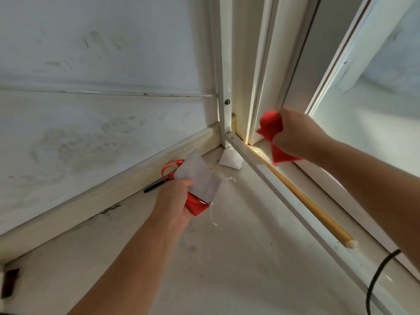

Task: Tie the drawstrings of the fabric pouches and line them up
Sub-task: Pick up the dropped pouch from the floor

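Note:
My left hand grips two pouches together above the floor: a white pouch on top and a red pouch under it. Red drawstring loops stick out behind the hand, and a thin white string dangles below. My right hand is raised near the window frame and grips a crumpled red pouch, which bulges out above and below the fist. Another white pouch lies on the floor in the corner.
A pale floor meets a wooden skirting board and a scuffed white wall. A white metal rail and a wooden stick run along the window sill at right. A black pen lies by the skirting. A black band circles my right forearm.

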Tool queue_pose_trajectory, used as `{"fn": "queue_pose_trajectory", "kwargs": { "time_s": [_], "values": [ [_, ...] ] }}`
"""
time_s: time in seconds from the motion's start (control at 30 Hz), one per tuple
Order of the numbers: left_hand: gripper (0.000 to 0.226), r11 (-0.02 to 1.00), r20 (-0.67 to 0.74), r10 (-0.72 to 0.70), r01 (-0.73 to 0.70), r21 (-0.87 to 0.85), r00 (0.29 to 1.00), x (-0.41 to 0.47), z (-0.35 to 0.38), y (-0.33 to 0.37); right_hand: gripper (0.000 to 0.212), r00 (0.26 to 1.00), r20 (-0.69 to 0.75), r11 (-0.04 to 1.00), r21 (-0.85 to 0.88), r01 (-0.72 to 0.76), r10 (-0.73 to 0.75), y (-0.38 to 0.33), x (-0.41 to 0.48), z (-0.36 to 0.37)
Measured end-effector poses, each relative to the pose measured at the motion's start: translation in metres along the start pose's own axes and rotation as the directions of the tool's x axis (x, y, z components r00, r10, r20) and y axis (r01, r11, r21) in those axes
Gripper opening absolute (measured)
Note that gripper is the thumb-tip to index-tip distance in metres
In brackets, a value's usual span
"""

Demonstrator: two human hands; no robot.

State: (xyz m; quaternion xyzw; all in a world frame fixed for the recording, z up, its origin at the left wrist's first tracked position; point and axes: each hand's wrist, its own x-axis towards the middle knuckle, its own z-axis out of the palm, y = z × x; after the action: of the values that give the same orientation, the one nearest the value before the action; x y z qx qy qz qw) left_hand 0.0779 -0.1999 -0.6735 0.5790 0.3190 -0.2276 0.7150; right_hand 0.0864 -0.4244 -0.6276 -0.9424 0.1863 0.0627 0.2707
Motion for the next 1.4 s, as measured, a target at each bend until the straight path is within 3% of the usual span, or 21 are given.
{"fn": "queue_pose_trajectory", "kwargs": {
  "time_s": [0.1,0.17,0.23,0.3,0.5,0.57,0.63,0.67,0.73,0.8,0.93,1.03,1.13,1.23,1.33,1.4],
  "values": [
    [0.027,0.999,-0.155,0.043,-0.042,0.01,0.987,0.005,-0.009,0.005,0.033,0.989,0.054,0.976,0.18,0.123,-0.135,-0.045,-0.008,-0.002],
    [0.017,0.995,-0.255,0.068,-0.048,0.083,0.964,0.008,-0.019,0.013,0.028,0.963,0.167,0.965,0.191,0.177,-0.21,-0.06,-0.015,0.019],
    [0.022,0.991,-0.307,0.092,-0.059,0.116,0.947,0.014,-0.026,0.019,0.015,0.938,0.227,0.965,0.023,0.262,-0.26,-0.059,-0.018,0.048],
    [0.026,0.99,-0.32,0.114,-0.082,0.114,0.941,0.016,-0.033,0.021,0.017,0.935,0.248,0.945,-0.144,0.293,-0.252,-0.048,-0.014,0.075],
    [0.035,0.988,-0.288,0.135,-0.108,0.106,0.948,0.016,-0.049,0.012,0.029,0.962,0.205,0.931,-0.28,0.233,-0.179,-0.021,-0.009,0.107],
    [0.029,0.983,-0.303,0.139,-0.095,0.154,0.943,0.015,-0.05,0.006,0.029,0.969,0.163,0.958,-0.189,0.216,-0.186,-0.022,-0.014,0.105],
    [0.026,0.984,-0.262,0.133,-0.096,0.148,0.956,0.011,-0.047,-0.001,0.024,0.976,0.174,0.991,0.054,0.122,-0.129,-0.026,-0.018,0.099],
    [0.025,0.989,-0.224,0.102,-0.074,0.132,0.969,0.011,-0.045,-0.008,0.019,0.968,0.238,0.971,0.238,0.023,-0.081,-0.03,-0.021,0.093],
    [0.024,0.996,-0.121,0.026,-0.015,0.093,0.992,0.007,-0.035,-0.02,0.01,0.898,0.437,0.816,0.54,-0.208,-0.06,-0.039,-0.028,0.08],
    [0.033,1.0,-0.001,-0.014,0.014,0.023,1.0,0.0,-0.021,-0.029,0.008,0.847,0.51,0.757,0.611,-0.233,-0.151,-0.044,-0.032,0.075],
    [0.032,0.984,0.263,0.005,0.042,-0.171,0.965,-0.013,0.001,-0.04,0.032,0.844,0.503,0.852,0.511,-0.116,-0.187,-0.042,-0.037,0.079],
    [0.034,0.987,0.327,-0.002,0.053,-0.148,0.945,-0.017,0.002,-0.048,0.044,0.853,0.493,0.884,0.459,-0.087,-0.172,-0.034,-0.043,0.08],
    [0.025,0.996,0.283,-0.03,0.054,-0.074,0.959,-0.015,-0.001,-0.058,0.029,0.853,0.454,0.939,0.327,0.109,-0.258,-0.034,-0.059,0.077],
    [0.035,0.999,0.164,-0.035,0.036,-0.006,0.986,-0.024,0.0,-0.061,0.03,0.884,0.359,0.945,0.236,0.226,-0.301,-0.034,-0.079,0.076],
    [0.026,0.987,0.087,0.154,-0.157,0.034,0.984,-0.036,0.0,-0.058,0.026,0.916,0.235,0.934,0.23,0.274,-0.326,-0.038,-0.1,0.074],
    [0.011,0.924,0.048,0.368,-0.371,0.093,0.929,-0.051,0.0,-0.049,0.022,0.945,0.124,0.914,0.319,0.25,-0.302,-0.045,-0.111,0.067]
  ]
}}
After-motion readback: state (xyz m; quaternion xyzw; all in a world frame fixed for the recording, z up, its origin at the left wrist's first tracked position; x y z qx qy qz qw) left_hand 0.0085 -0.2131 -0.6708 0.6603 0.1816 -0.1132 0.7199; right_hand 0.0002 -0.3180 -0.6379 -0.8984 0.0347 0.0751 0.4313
